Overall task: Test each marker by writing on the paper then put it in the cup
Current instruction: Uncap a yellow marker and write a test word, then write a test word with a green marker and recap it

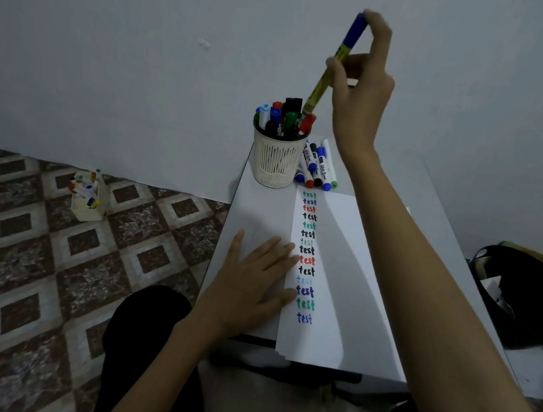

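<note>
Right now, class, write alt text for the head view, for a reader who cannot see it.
A right hand holds a blue-capped yellow marker, tilted, over a cream cup of markers. The left hand lies flat at the edge of a paper bearing a column of coloured "test" words; more markers lie beside the cup.

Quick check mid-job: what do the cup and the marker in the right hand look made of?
The cup: likely moulded plastic, cream and matte; its thin vertical slats and perforated base band suggest that. The marker held by the right hand: probably plastic, yellow barrel with blue cap, faintly glossy, though blur leaves the finish open.
</note>
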### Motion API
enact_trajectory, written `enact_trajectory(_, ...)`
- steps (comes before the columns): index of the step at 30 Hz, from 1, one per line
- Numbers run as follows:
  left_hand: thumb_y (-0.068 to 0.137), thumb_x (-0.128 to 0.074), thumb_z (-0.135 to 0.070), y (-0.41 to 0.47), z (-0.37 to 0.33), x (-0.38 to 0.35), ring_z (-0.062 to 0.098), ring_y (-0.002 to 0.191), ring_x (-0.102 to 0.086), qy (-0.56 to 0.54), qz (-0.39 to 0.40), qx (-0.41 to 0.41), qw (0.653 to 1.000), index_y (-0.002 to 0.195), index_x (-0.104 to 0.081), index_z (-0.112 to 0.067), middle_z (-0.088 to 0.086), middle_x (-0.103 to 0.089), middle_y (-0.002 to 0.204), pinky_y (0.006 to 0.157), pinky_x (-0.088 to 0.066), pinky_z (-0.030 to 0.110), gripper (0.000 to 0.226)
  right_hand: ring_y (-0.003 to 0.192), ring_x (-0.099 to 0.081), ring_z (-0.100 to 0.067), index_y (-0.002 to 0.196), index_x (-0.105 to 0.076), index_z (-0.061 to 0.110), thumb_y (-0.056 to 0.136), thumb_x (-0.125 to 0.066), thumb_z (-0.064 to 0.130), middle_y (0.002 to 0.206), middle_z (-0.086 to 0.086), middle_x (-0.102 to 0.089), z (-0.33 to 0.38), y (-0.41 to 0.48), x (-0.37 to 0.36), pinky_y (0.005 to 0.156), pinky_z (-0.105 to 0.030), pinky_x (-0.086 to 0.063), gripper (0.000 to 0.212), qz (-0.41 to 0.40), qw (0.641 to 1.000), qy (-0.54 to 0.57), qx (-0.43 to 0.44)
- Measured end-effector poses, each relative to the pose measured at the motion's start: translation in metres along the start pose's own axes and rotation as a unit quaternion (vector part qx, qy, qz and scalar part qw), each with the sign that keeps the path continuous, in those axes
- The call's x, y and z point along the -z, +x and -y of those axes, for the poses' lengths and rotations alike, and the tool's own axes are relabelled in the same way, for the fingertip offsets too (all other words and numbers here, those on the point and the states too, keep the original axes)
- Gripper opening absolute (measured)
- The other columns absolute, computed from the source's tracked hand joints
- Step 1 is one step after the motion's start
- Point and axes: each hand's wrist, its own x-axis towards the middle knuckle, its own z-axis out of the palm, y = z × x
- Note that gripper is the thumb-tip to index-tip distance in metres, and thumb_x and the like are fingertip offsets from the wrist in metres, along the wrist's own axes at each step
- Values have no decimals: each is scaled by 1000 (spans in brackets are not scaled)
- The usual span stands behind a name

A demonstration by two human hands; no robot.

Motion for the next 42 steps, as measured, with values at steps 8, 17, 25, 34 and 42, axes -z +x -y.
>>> enact_trajectory(8,88,-22,-62,0,-1,1,1,141,-4,-26,-5,6,1000,144,-30,-29,-15,-18,153,112,12,51,65,97,-56,-18,105,-67,15,95,-54,35,99,-4,-64,-36,-23,-18,83,-35,-46,26,236,947,-216,-24)
enact_trajectory(17,88,-26,-61,0,-2,1,1,140,-9,-41,-17,7,999,142,-33,-29,-16,-22,151,113,10,51,64,83,-54,-12,119,-63,10,89,-44,-3,121,-12,-62,-95,-43,22,79,-26,-47,38,281,904,-191,-259)
enact_trajectory(25,88,-26,-61,1,-3,3,0,140,-8,-44,-14,11,999,143,-32,-30,-15,-22,152,113,13,49,64,80,-56,-22,105,-70,13,87,-60,11,103,-13,-66,-112,-81,32,67,-25,-38,21,337,870,-255,-254)
enact_trajectory(34,86,-23,-62,1,-2,2,0,140,-9,-41,-18,11,999,143,-32,-29,-14,-23,152,113,14,45,66,84,-60,-21,104,-69,6,86,-59,5,105,-9,-54,-90,-80,56,71,-16,-54,21,16,958,-108,-265)
enact_trajectory(42,89,-20,-57,1,-3,1,1,136,-22,-100,-70,30,992,143,-30,-22,-7,-33,148,116,7,40,66,64,-58,-18,98,-64,-1,93,-60,17,80,-8,-61,-13,-95,113,52,-29,-50,18,-125,919,201,-315)
